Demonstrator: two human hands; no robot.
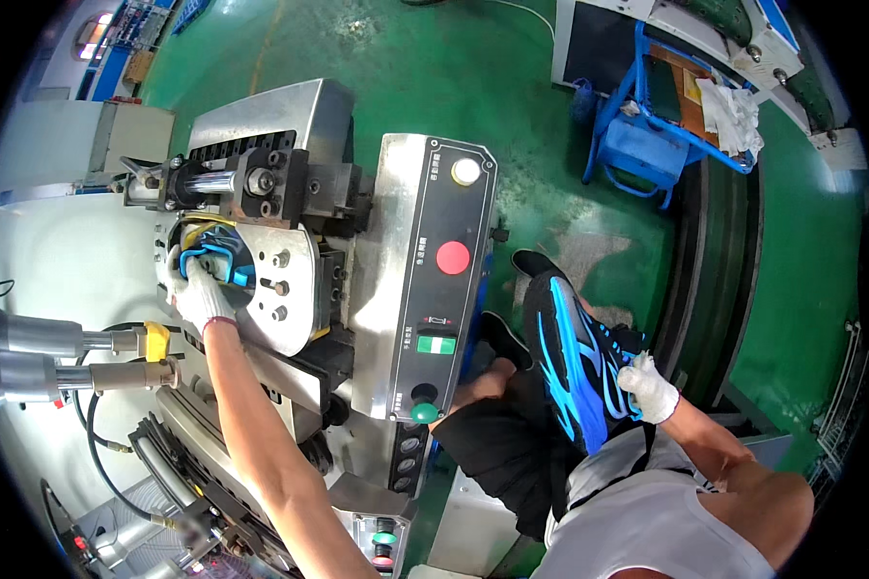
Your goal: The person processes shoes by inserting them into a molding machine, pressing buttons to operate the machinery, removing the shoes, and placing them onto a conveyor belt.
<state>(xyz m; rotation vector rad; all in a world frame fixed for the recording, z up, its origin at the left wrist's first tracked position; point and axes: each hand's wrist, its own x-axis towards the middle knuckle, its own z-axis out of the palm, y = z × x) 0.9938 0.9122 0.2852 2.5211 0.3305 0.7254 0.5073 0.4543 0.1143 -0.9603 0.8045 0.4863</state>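
Observation:
My left hand [199, 293], in a white knit glove, reaches into the rounded opening of a metal machine head [290, 280]. Its fingers close on the edge of a black and bright blue shoe [224, 253] seated there; part of that shoe is hidden by the hand and the metal. Over my lap lies a second sneaker [572, 362], black with blue and light blue stripes along its side. My gloved right hand [651, 388] grips it at its right edge, near the lacing, with the fingers curled in.
Beside the machine head stands a steel control panel [381, 289] with a red button [453, 258], a white one and green ones. Two metal cylinders [116, 357] come in from the left. A blue stool [637, 145] with white gloves [732, 116] stands at the upper right.

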